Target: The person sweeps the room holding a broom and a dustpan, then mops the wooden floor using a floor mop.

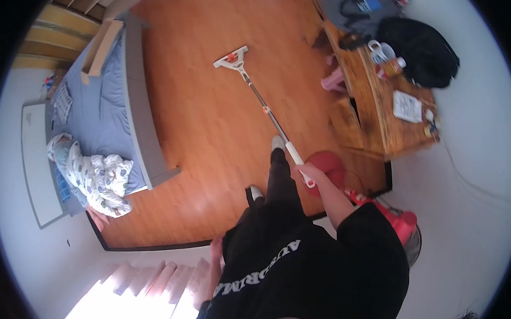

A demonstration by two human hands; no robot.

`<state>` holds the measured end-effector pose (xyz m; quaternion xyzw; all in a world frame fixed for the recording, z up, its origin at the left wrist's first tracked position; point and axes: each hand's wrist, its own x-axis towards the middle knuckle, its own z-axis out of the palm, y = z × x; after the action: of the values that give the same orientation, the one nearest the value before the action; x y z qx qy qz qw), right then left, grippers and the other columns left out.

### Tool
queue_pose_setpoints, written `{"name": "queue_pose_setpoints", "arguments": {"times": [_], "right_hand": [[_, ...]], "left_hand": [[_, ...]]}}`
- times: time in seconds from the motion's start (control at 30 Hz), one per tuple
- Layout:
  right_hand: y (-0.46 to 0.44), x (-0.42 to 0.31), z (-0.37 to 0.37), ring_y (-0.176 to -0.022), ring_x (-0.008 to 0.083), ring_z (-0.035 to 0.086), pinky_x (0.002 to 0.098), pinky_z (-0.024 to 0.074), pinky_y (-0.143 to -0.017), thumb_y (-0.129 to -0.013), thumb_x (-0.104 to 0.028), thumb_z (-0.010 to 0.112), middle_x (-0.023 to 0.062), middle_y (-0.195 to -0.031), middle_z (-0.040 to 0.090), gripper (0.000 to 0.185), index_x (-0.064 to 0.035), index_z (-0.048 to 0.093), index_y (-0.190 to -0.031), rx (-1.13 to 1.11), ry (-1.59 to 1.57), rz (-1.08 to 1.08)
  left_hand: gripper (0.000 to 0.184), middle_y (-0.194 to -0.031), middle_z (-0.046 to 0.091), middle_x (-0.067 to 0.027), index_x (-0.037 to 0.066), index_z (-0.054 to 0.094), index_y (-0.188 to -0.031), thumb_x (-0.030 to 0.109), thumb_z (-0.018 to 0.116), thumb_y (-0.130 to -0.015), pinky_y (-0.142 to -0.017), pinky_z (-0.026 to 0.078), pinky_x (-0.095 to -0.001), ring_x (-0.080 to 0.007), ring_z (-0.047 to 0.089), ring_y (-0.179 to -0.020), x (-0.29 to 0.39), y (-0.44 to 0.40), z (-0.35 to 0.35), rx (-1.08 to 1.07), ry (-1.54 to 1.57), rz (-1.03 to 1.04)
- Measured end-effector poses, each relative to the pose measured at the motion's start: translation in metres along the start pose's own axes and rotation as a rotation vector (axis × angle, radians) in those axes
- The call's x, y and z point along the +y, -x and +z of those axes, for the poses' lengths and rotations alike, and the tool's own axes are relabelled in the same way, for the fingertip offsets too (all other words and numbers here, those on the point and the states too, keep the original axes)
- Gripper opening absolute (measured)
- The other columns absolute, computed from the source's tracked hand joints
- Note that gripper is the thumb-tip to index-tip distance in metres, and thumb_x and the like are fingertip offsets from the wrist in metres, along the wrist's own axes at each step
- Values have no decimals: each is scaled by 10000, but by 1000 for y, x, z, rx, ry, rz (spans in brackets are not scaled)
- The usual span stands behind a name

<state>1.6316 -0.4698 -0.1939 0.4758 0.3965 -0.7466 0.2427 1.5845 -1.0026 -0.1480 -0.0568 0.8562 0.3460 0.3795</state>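
Note:
My right hand [308,172] is closed around the white grip of a long-handled mop [275,124]. Its metal pole slants away across the wooden floor [196,105] to a wide white mop head [231,58] with orange parts, which rests on the boards. At my side, near the hip, hangs my left hand [216,248]; its fingers are too small and partly hidden to make out. No object shows in it.
On the left stands a bed [102,115] with a patterned quilt [102,175] and a long cardboard box [103,49]. To the right, a wooden desk [373,120] carries a black bag [425,52], mugs and a bottle. A red round stool [326,166] stands near my right forearm.

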Motion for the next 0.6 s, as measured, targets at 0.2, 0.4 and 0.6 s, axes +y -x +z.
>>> {"name": "queue_pose_setpoints", "arguments": {"times": [0.2, 0.4, 0.6], "right_hand": [[164, 216, 21, -341, 184, 422, 321, 310, -328, -746, -234, 600, 51, -432, 417, 266, -57, 490, -581, 352, 125, 257], [321, 330, 76, -313, 186, 464, 327, 339, -292, -751, -247, 579, 96, -408, 483, 361, -22, 515, -477, 433, 302, 480], [422, 409, 96, -421, 179, 569, 301, 459, -453, -771, -265, 606, 65, -455, 548, 325, -14, 588, -565, 470, 445, 405]], "left_hand": [[142, -536, 458, -35, 87, 552, -811, 207, 476, -825, -324, 345, -236, -121, 432, -387, -20, -51, -43, -192, 410, -494], [85, -524, 450, -43, 81, 537, -838, 148, 507, -793, -319, 321, -217, -112, 409, -378, -26, -103, -47, -152, 347, -455], [84, -539, 477, -55, 97, 559, -823, 163, 549, -773, -347, 362, -235, -134, 452, -405, 5, -115, 17, -252, 489, -352]]}}
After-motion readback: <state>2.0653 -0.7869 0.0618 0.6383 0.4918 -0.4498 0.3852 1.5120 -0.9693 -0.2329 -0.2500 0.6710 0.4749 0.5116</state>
